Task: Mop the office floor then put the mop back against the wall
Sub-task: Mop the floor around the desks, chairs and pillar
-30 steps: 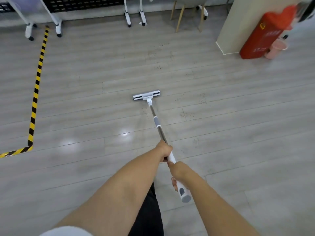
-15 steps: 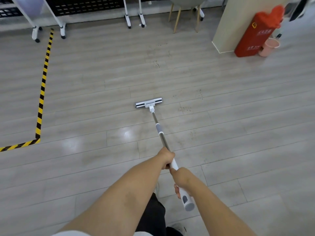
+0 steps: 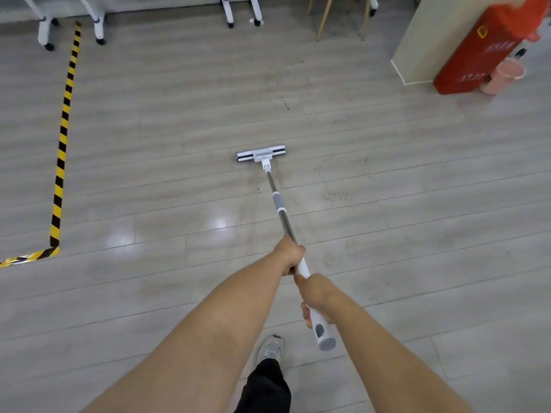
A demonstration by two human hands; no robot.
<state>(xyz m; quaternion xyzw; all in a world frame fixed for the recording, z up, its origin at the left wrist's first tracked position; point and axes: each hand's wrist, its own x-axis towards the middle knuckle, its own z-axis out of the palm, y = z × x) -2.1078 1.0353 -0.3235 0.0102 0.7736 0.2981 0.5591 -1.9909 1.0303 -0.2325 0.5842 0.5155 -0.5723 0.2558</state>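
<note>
Both hands are closed tight on the mop, left hand ahead of right hand, so each grip can push its flat head across the dirty floor.

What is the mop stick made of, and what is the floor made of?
The mop stick looks like shiny metal in the middle, with a white, probably plastic, grip. The floor looks like grey wood-look planks, perhaps laminate or vinyl: seams show, and light glints off it.

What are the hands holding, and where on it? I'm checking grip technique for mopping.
Both hold the flat mop by its white handle: left hand at the grip's front, right hand behind it, near the butt end.
</note>
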